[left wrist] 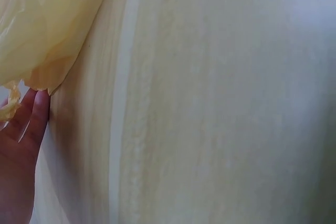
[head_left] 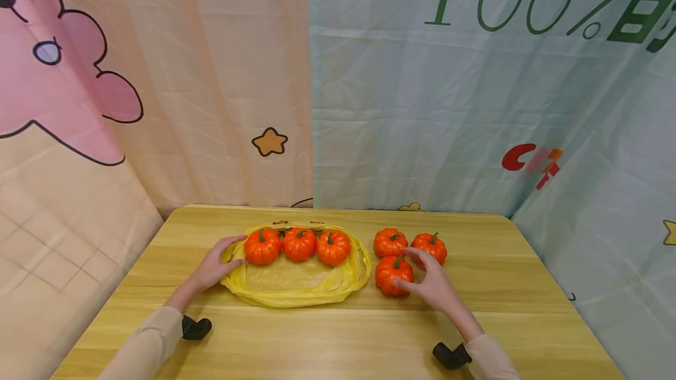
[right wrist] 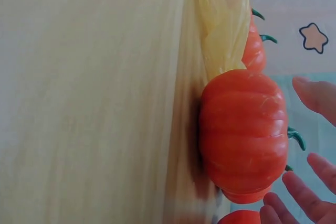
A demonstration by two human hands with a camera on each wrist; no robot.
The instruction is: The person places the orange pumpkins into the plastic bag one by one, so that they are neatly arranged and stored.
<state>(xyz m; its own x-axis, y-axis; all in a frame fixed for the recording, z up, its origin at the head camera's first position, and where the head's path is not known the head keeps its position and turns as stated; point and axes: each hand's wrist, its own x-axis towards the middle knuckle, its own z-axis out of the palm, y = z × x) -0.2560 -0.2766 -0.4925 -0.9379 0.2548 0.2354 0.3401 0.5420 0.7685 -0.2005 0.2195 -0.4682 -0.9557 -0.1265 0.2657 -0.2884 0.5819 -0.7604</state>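
Note:
A yellow plastic bag (head_left: 296,298) lies spread wide on the table, with three small orange pumpkins (head_left: 299,245) in a row along its far side. At the bag's left rim is my left hand (head_left: 213,263), thumb and fingers spread apart; in the left wrist view its fairly straight fingers (left wrist: 38,114) touch the bag's edge. Right of the bag, three more pumpkins sit in a cluster. My right hand (head_left: 435,286) reaches over the nearest pumpkin (head_left: 391,276), thumb and fingers parted around it. The right wrist view shows these fingers (right wrist: 302,195) extended beside that pumpkin's green stem.
The wooden table (head_left: 317,345) ends at a back edge against hanging printed curtains (head_left: 401,104). Two pumpkins stand close behind the nearest one, a left one (head_left: 389,241) and a right one (head_left: 434,245). Black wrist devices (head_left: 196,328) sit on both forearms.

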